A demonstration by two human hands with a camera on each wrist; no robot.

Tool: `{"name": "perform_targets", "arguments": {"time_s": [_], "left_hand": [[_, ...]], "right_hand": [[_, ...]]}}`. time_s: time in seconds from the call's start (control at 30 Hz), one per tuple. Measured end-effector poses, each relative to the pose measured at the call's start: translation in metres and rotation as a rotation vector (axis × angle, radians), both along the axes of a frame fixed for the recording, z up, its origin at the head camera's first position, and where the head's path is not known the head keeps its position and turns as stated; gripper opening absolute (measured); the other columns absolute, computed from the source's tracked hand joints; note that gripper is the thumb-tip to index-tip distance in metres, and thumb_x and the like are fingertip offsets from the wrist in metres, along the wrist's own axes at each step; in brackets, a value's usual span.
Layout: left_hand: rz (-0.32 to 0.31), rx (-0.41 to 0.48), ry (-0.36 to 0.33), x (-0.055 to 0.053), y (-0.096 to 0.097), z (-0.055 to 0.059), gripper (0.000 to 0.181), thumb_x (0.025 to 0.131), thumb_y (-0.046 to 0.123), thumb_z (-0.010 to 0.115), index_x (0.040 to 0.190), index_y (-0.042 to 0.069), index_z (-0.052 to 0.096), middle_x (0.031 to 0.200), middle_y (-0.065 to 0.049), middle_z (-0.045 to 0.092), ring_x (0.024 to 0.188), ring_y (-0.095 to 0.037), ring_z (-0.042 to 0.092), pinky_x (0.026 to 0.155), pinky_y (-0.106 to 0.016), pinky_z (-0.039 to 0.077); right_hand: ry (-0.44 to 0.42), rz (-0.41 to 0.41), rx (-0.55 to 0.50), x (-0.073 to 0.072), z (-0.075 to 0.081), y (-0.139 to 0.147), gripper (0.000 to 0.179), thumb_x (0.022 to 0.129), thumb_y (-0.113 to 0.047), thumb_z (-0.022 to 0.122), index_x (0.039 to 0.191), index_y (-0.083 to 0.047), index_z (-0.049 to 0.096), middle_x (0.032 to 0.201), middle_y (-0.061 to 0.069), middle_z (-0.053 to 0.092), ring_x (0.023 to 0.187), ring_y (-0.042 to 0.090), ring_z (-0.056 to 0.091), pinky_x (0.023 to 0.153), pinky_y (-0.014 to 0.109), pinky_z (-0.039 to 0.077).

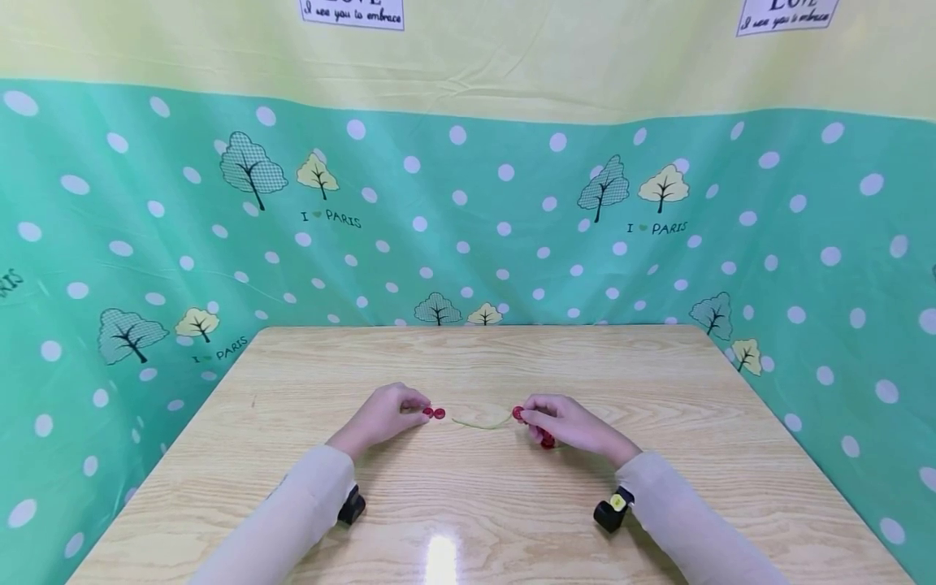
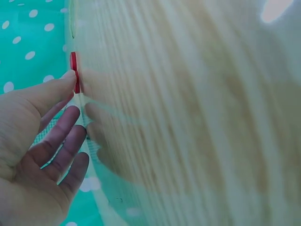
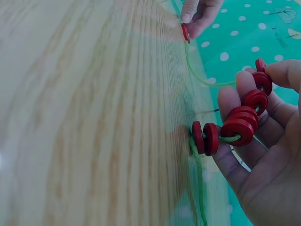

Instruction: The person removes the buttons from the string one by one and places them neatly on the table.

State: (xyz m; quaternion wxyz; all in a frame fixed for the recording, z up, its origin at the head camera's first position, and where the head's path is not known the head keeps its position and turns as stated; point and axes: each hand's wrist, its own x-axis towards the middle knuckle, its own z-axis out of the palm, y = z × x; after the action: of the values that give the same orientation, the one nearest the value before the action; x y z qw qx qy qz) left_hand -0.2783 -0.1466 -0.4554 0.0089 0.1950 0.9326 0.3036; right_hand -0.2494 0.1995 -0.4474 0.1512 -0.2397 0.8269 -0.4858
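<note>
My left hand (image 1: 386,413) pinches a small red button (image 1: 427,413) at the tabletop between thumb and forefinger, its other fingers loosely bent in the left wrist view. Touching that one or close beside it is a second red button (image 1: 439,413). A thin green string (image 1: 478,426) curves across the table between the hands, its left end just short of this pair. In my right hand (image 1: 566,420), thumb and forefinger pinch a red button (image 1: 518,413) on the string. Several more red buttons (image 3: 239,129) are threaded along it against the fingers, and the string trails down past them (image 3: 199,174).
Both hands work over the middle of a light wooden table (image 1: 468,504). A green polka-dot cloth (image 1: 504,203) hangs behind the table and along its sides. Each wrist wears a dark camera (image 1: 608,515).
</note>
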Motion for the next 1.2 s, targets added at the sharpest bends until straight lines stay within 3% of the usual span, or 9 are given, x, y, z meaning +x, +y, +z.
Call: {"name": "perform_targets", "arguments": {"time_s": [0.47, 0.8, 1.0, 1.2], "left_hand": [[-0.054, 0.054, -0.02, 0.003, 0.012, 0.014, 0.026, 0.09, 0.021, 0.078, 0.115, 0.014, 0.075, 0.11, 0.003, 0.069, 0.104, -0.02, 0.063, 0.093, -0.043, 0.05], [-0.104, 0.183, -0.02, 0.009, 0.031, 0.021, 0.022, 0.092, 0.018, 0.075, 0.114, 0.014, 0.075, 0.113, 0.006, 0.07, 0.109, -0.022, 0.06, 0.097, -0.048, 0.047], [-0.127, 0.207, -0.013, 0.012, 0.041, 0.024, 0.02, 0.092, 0.021, 0.075, 0.112, 0.018, 0.075, 0.111, 0.008, 0.071, 0.108, -0.019, 0.061, 0.096, -0.046, 0.048], [-0.145, 0.221, -0.026, 0.015, 0.049, 0.027, 0.023, 0.092, 0.02, 0.075, 0.115, 0.015, 0.074, 0.114, 0.007, 0.071, 0.108, -0.02, 0.061, 0.096, -0.048, 0.048]], "right_hand": [[-0.004, -0.001, -0.001, -0.001, 0.001, -0.002, 0.036, 0.106, -0.033, 0.052, 0.101, 0.001, 0.062, 0.081, 0.011, 0.063, 0.066, 0.019, 0.051, 0.055, 0.029, 0.041], [-0.002, 0.003, -0.003, -0.001, 0.0, -0.003, 0.036, 0.106, -0.034, 0.053, 0.101, 0.001, 0.063, 0.081, 0.011, 0.062, 0.067, 0.019, 0.052, 0.056, 0.03, 0.042], [0.003, 0.002, 0.006, 0.0, 0.001, -0.004, 0.036, 0.106, -0.034, 0.052, 0.101, 0.0, 0.063, 0.081, 0.011, 0.063, 0.067, 0.019, 0.052, 0.054, 0.029, 0.042], [0.007, 0.001, 0.017, -0.001, 0.0, -0.004, 0.038, 0.106, -0.035, 0.051, 0.102, 0.0, 0.063, 0.079, 0.009, 0.063, 0.066, 0.018, 0.052, 0.054, 0.029, 0.042]]}}
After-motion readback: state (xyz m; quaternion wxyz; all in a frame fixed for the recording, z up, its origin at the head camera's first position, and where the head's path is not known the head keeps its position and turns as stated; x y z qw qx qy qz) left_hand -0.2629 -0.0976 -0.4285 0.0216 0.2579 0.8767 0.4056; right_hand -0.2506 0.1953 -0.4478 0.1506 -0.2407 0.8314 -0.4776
